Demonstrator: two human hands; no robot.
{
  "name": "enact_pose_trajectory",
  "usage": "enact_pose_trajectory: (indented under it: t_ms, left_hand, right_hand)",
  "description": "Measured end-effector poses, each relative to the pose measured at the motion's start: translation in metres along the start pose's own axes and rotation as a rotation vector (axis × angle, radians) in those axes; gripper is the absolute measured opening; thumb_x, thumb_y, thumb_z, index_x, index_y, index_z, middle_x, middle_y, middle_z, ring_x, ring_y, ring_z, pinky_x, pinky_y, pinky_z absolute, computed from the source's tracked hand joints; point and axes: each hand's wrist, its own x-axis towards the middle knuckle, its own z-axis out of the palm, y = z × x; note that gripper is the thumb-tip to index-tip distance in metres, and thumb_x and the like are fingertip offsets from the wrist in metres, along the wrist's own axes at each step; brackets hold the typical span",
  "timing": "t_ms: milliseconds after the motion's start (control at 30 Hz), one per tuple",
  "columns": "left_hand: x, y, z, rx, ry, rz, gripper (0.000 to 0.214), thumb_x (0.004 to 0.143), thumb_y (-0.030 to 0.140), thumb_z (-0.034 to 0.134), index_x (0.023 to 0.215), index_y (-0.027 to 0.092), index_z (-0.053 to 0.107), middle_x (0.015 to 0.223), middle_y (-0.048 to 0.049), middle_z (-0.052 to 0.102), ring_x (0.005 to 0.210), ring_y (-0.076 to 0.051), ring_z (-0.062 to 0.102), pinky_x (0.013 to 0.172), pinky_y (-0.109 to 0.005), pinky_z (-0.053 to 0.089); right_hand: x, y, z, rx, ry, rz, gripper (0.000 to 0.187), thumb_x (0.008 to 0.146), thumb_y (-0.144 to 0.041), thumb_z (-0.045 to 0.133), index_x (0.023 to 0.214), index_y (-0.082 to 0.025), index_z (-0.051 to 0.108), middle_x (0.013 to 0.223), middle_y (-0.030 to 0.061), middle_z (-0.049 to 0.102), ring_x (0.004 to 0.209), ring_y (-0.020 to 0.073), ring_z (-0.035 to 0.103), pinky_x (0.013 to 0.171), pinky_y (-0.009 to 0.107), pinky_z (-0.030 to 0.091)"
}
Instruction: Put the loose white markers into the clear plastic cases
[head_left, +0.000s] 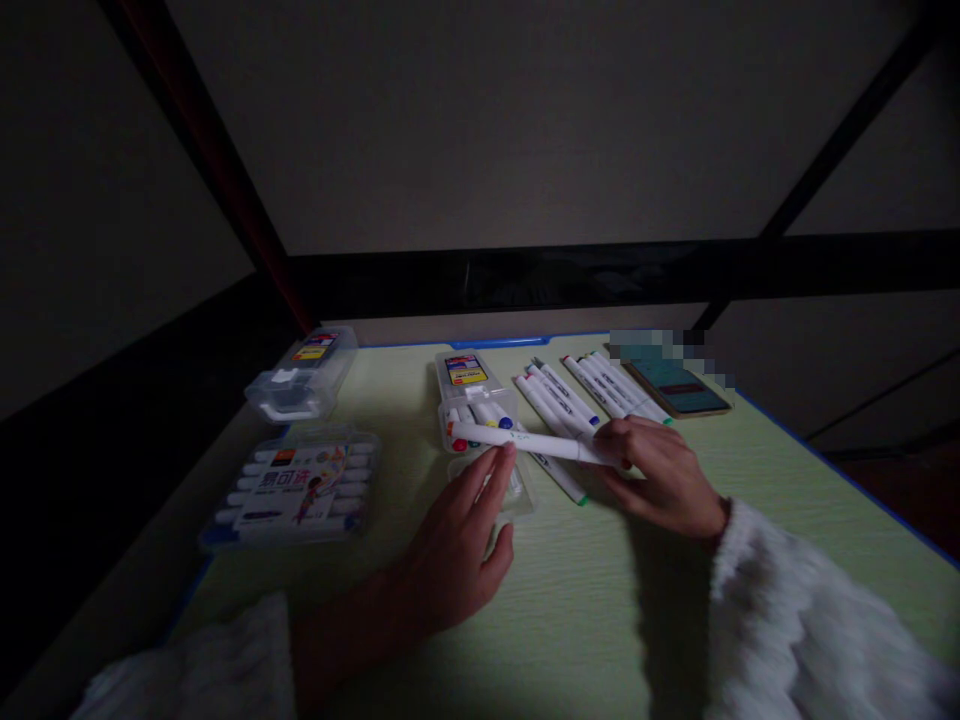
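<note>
My right hand point(660, 470) pinches a white marker point(525, 441) near its right end and holds it nearly level above the table. The marker's orange tip end points left. My left hand point(465, 540) is open, its fingers stretched out and the fingertips at the marker's underside; whether they press on it I cannot tell. Behind the marker lies a clear plastic case point(472, 375), its lid open toward me, with several markers inside showing coloured ends. A green-ended marker point(559, 475) rests on the table beneath the held one.
Several white markers point(555, 395) lie in a group right of the case, with another group of markers point(611, 385) beside them. A phone point(675, 380) lies at the right. On the left are a packed marker box point(300, 490) and another clear case point(304, 375). The table point(570, 610) has blue edging.
</note>
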Motion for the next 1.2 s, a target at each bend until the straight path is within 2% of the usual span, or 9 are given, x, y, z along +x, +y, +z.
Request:
enact_pose_trajectory:
  t_ms: [600,967,1200]
  left_hand:
    - [0.0,0.0,-0.001,0.001,-0.006,-0.011,0.071,0.08,0.007,0.042,0.142,0.017,0.009,0.139,-0.0149,0.032,0.127,-0.026,0.036,0.103,-0.041,0.038]
    - [0.0,0.0,-0.001,0.019,-0.011,-0.001,0.067,0.08,0.007,0.042,0.141,0.016,0.014,0.138,-0.0143,0.033,0.128,-0.024,0.034,0.105,-0.038,0.036]
    - [0.002,0.001,0.0,0.02,-0.021,-0.017,0.067,0.08,0.007,0.042,0.141,0.016,0.015,0.138,-0.0143,0.032,0.128,-0.024,0.036,0.104,-0.037,0.037]
  right_hand:
    - [-0.001,-0.004,0.0,0.019,-0.022,-0.016,0.007,0.083,-0.014,0.047,0.082,-0.021,0.045,0.065,0.0015,0.054,0.053,0.0134,0.045,0.048,0.026,0.036]
    - [0.002,-0.009,0.002,0.059,0.039,-0.043,0.009,0.08,-0.013,0.051,0.078,-0.02,0.044,0.062,0.0006,0.053,0.051,0.0128,0.043,0.047,0.025,0.035]
    - [0.003,-0.011,0.001,0.082,0.052,-0.086,0.01,0.079,-0.013,0.051,0.077,-0.021,0.045,0.063,0.0014,0.055,0.053,0.0136,0.048,0.049,0.026,0.037]
